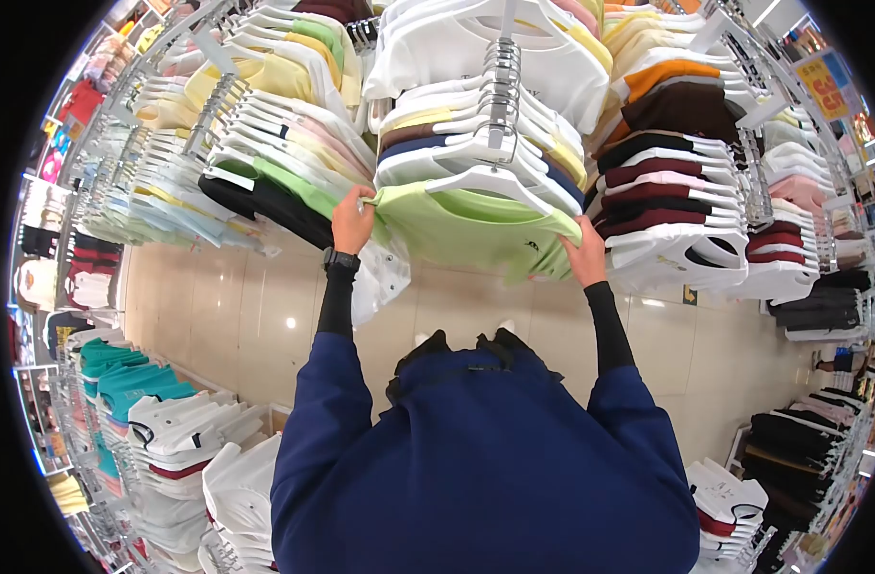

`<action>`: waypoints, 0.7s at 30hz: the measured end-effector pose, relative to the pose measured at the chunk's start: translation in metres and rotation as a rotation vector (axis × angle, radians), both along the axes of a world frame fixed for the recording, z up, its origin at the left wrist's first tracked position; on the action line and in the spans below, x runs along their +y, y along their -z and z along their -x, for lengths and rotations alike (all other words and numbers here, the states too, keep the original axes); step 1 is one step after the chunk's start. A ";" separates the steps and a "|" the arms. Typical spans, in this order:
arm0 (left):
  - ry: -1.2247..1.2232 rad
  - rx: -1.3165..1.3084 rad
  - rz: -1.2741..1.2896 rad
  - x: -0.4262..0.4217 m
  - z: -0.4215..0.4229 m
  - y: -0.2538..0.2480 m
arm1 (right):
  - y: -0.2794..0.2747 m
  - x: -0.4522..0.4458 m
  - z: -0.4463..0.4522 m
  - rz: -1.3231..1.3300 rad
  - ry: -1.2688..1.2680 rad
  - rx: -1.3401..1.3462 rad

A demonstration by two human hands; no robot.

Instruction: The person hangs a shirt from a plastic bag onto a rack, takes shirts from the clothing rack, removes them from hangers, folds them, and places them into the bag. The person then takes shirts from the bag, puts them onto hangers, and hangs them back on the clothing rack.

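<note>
A light green T-shirt hangs on a white hanger at the front of the middle rack arm. My left hand pinches its shoulder on the left. On the opposite shoulder, my right hand has its fingers closed on the fabric. Between my hands the shirt is spread wide, with a small dark print on its chest. Behind it, several shirts in white, navy, brown and yellow hang on the metal rail. A white garment shows below my left hand.
Black and green shirts hang close on the left. Maroon, black and white shirts hang on the right. Behind me stand more racks, with teal shirts and dark clothes. Tiled floor runs between the racks.
</note>
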State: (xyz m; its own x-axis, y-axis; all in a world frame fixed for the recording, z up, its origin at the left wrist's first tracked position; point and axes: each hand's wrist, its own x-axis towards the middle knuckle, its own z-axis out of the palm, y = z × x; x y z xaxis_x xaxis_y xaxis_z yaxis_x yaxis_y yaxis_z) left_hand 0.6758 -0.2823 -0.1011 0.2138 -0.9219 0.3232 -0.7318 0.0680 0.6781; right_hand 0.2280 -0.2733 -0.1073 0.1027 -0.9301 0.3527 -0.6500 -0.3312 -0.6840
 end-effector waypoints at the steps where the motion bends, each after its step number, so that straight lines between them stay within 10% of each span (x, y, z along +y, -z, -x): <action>1: 0.007 -0.001 0.005 -0.001 -0.002 0.002 | -0.001 0.000 0.000 -0.002 -0.010 0.001; 21: 0.105 -0.189 0.176 -0.013 0.034 -0.035 | -0.041 -0.013 -0.045 0.249 0.075 0.092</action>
State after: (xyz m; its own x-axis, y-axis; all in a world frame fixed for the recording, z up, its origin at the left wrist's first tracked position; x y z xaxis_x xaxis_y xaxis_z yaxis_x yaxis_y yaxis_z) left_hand 0.6413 -0.2951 -0.0658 0.0407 -0.8620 0.5053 -0.8272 0.2546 0.5010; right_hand 0.2728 -0.2865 -0.0664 0.0795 -0.8221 0.5638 -0.7346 -0.4306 -0.5243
